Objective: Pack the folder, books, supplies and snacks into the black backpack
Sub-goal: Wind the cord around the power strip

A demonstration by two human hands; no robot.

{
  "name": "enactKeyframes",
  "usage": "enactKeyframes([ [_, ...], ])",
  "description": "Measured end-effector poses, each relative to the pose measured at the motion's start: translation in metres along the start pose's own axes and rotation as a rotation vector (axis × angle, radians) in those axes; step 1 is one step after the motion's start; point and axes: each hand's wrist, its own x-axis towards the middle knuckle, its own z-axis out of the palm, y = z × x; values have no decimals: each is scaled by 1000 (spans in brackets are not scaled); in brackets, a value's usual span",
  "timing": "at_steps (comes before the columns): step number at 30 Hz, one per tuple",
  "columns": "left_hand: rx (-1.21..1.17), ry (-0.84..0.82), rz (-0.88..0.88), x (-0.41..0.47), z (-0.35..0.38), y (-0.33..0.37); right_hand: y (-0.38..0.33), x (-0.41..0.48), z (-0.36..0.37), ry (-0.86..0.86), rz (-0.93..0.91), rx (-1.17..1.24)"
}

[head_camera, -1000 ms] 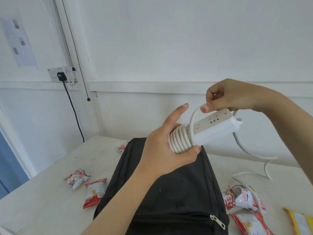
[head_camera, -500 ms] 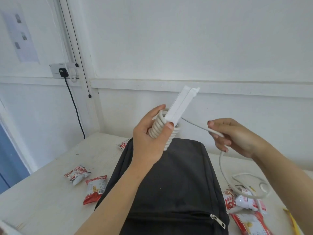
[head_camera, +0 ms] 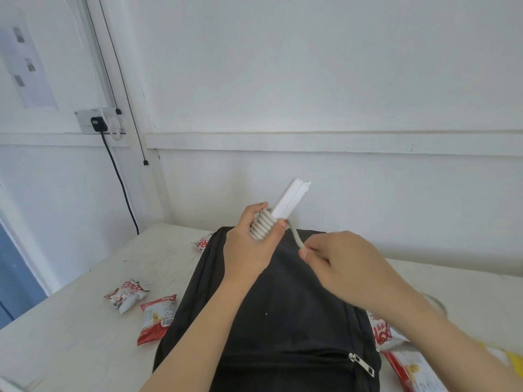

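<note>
While left fingers (head_camera: 258, 208) clasp the cord-wound white power strip (head_camera: 291, 199), right fingers (head_camera: 310, 251) pinch its loose cord (head_camera: 296, 236).

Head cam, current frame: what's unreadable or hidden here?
Head view:
- Power strip: lower end hidden by the cord wound round it and the left hand.
- Cord's free end: covered by the right hand.
- Snack packs on the right: behind the right forearm, cut by the bottom edge.
- Backpack: contents hidden by its fabric; lower part cut off.
</note>
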Motion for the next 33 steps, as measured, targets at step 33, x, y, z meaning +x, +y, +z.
enactKeyframes([
  [33, 345, 120, 21, 19, -8, -2, 40, -19, -14, 258, 20, -189],
])
